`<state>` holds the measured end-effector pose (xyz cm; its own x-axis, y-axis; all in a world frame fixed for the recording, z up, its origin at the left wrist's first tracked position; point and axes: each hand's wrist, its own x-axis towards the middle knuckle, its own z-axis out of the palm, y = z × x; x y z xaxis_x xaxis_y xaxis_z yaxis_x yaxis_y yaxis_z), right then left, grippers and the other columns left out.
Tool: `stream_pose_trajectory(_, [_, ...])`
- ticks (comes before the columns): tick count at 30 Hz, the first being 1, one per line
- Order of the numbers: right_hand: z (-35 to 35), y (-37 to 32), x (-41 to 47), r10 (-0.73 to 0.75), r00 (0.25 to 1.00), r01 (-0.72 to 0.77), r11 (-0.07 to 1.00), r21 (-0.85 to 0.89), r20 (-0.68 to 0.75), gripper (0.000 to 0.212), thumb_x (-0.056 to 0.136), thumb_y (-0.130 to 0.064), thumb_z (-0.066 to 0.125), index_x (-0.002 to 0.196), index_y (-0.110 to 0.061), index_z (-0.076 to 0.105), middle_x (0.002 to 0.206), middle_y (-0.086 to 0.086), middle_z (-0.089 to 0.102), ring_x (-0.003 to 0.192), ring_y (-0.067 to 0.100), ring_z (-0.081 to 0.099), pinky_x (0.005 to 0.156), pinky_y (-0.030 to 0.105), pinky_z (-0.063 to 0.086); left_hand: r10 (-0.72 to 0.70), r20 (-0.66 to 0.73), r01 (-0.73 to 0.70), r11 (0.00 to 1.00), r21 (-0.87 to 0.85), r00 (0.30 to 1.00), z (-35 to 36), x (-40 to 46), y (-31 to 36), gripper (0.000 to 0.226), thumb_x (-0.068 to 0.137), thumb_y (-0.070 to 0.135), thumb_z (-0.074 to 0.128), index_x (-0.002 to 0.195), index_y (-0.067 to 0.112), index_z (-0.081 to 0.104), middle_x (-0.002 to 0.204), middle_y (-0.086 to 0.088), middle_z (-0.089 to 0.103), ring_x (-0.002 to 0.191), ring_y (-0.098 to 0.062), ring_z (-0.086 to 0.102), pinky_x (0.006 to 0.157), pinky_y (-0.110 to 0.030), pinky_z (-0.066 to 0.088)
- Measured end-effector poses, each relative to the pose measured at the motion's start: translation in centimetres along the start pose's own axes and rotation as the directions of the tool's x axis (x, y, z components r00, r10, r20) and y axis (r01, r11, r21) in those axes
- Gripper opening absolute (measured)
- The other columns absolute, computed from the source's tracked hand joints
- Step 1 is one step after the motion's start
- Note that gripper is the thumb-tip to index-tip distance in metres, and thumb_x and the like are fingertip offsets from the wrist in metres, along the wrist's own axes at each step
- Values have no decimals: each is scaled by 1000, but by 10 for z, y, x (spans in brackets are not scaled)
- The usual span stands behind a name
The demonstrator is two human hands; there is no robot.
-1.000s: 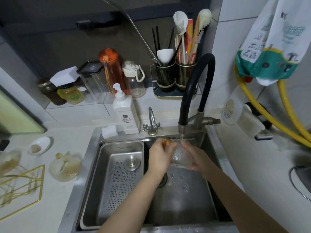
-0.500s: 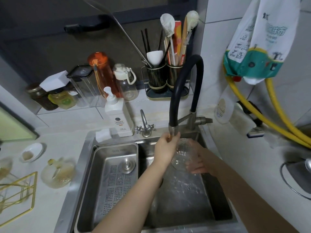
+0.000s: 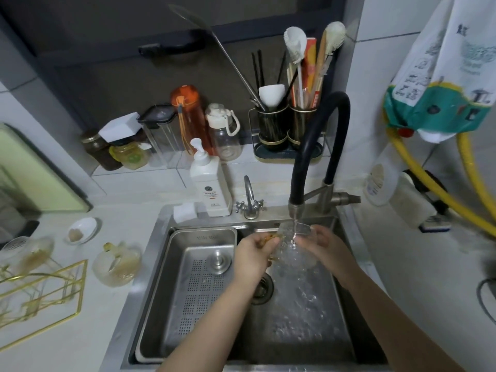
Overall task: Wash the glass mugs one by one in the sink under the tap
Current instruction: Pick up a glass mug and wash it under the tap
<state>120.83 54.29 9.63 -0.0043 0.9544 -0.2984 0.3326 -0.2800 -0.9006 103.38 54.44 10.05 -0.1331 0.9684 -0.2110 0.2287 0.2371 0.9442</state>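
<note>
White tiled wall, pale countertop.

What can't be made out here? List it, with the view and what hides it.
All head view:
- Mug handle: mostly covered by the left hand.
- Right hand fingertips: behind the mug and splashing water.
- Soap bottle label: too small to read.
- Gold rack: cut off by the left edge.

Glass mug: held under running tap over sink; amber handle gripped by left hand, body cupped by right hand. Second mug: lain on counter, beside sink's left edge.
</note>
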Motion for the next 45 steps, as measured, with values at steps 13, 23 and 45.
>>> stream_pose_trajectory(13, [-40,3,16,-133,987,134,991,10,-94,35,95,-39,50,119,-13,55,116,6,61,109,20,59,99,43,46,-42,-14,40,995,-94,999,28,-7,-19,9,85,14,69,78,18,66,75,0,70,77,-21,65,81,-41,53])
stream_pose_trajectory(23, [-89,19,114,-27,980,5,994,-110,-196,51,81,-17,68,123,2,46,124,15,51,113,23,47,97,35,38,49,-63,-52,998,-37,997,18,-10,-19,10,84,12,69,76,12,64,68,2,67,64,-6,60,63,-10,46])
stream_pose_trajectory(45, [23,-3,-41,-393,919,393,919,37,-14,55,78,-42,67,128,-25,51,120,-3,63,113,18,61,93,38,51,125,148,-111,989,-98,981,-29,-27,-3,24,90,11,62,101,32,58,84,5,65,70,-4,62,69,-19,54])
